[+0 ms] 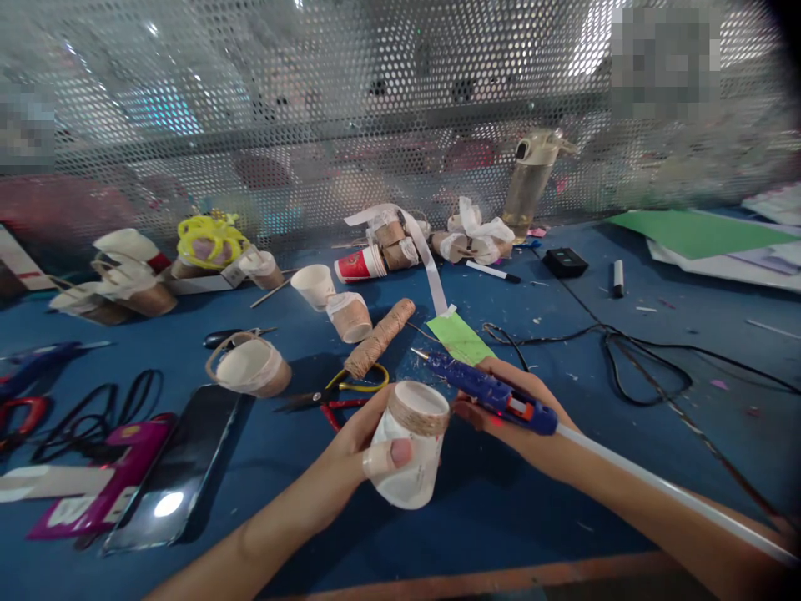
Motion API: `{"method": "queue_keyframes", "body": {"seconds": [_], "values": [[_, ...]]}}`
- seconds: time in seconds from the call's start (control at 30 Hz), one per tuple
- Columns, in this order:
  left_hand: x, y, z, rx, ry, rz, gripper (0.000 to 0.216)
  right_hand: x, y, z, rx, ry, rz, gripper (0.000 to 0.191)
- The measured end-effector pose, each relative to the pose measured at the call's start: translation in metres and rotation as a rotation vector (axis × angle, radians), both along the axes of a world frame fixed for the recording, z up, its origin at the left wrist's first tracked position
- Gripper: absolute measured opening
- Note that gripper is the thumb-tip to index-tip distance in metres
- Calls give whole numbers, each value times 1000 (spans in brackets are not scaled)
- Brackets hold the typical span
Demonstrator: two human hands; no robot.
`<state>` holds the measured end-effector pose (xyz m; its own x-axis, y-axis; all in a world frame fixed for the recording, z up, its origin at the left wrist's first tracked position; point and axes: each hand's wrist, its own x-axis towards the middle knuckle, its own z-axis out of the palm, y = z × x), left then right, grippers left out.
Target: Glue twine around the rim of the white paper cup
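My left hand [369,442] is wrapped round a white paper cup [410,476], its thumb across the cup's side. Jute twine [418,416] circles the cup just below the rim. My right hand [519,409] grips a blue glue gun [488,391], with a long white glue stick [663,484] running out of its back over the forearm. The gun's metal tip points left, above and behind the cup, apart from it. Beyond the cup lie a roll of jute twine [380,338] and scissors [331,392] with yellow and red handles.
Twine-wrapped cups with handles [250,367] stand at the left and back. A phone [181,467] lies front left, near a second glue gun [37,367]. Black cable [626,359] loops across the right. A water bottle [531,184] stands by the perforated metal screen [375,108].
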<state>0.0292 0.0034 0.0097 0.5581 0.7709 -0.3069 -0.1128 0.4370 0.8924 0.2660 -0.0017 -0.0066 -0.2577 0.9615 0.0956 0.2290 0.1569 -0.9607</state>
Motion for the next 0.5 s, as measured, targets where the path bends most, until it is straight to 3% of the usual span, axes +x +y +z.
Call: {"method": "queue_keyframes", "body": {"seconds": [0.5], "values": [[1, 1, 0, 9, -11, 4, 60, 1, -1, 2, -18, -10, 3, 14]]}}
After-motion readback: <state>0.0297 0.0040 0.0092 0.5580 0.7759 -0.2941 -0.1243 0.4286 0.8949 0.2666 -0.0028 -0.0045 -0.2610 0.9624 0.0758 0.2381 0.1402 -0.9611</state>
